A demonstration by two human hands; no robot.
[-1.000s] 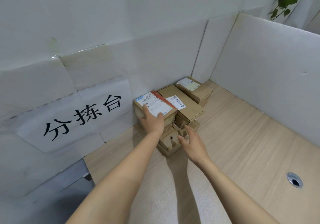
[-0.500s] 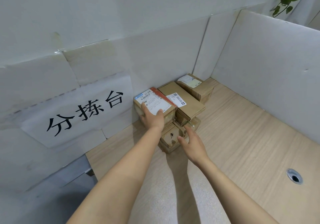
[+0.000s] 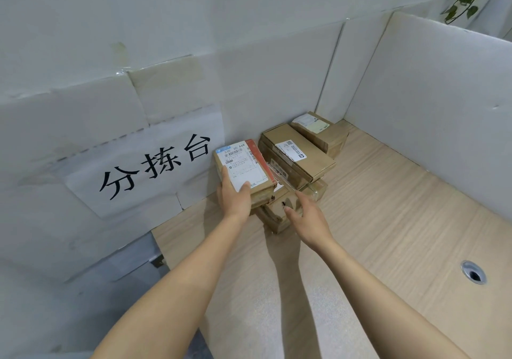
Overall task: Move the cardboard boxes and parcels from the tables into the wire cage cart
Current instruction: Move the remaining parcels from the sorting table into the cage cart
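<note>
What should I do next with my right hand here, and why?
Probably bring the right hand up to the red-edged box and lift it off the stack: the left hand grips its near end, while the right hovers open, holding nothing.

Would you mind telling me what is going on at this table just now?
A person is working at a pile of cardboard boxes in the corner of the table. The left hand grips the near end of the top box, which lies on the pile. The right hand is open and reaches toward the bottom box. A flat box and a small box sit farther back. The cart is not in view.
</note>
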